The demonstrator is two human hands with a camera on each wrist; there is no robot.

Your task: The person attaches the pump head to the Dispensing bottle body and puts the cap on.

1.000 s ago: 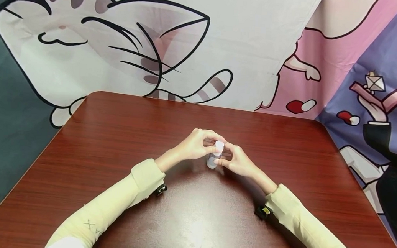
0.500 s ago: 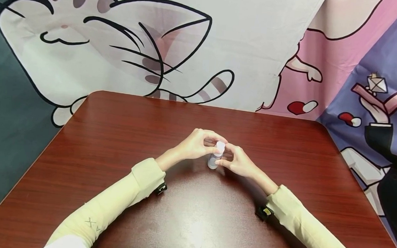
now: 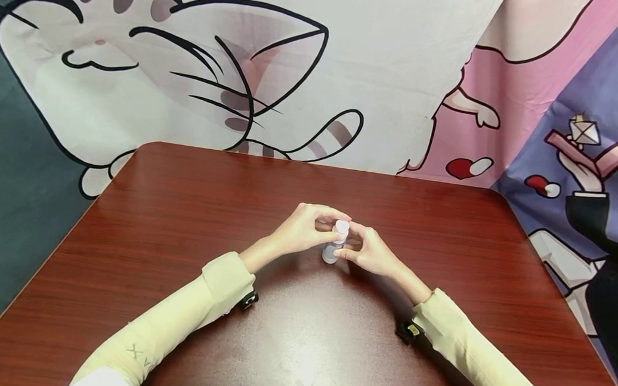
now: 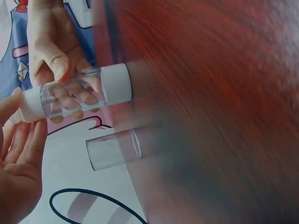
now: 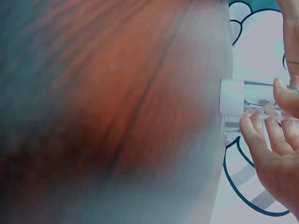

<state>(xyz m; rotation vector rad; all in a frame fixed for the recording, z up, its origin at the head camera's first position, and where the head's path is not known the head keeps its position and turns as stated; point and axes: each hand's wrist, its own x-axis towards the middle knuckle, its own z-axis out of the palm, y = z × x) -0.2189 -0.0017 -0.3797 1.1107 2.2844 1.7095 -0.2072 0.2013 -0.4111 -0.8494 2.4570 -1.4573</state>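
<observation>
A clear plastic bottle [image 4: 103, 88] stands upright on the table, with a white base [image 4: 117, 84] and a white top [image 4: 32, 104]. My left hand [image 3: 306, 227] pinches the white top between thumb and fingers. Around the clear body, my right hand [image 3: 372, 253] curls its thumb and fingers, low down near the base. Both hands meet at the bottle in the head view, and their fingers cover part of it. In the left wrist view a clear cylindrical cap [image 4: 113, 150] stands on the table just beyond the bottle; I cannot make it out in the head view.
The reddish-brown wooden table [image 3: 223, 193] fills most of the head view. Behind it hangs a cloth backdrop [image 3: 398, 73] with cartoon drawings. A small dark wrist camera [image 3: 409, 330] sits at the right cuff, another [image 3: 249, 299] at the left.
My left hand and forearm have shifted slightly toward me, still pinching the bottle's top. The right hand and the bottle stay in nearly the same place.
</observation>
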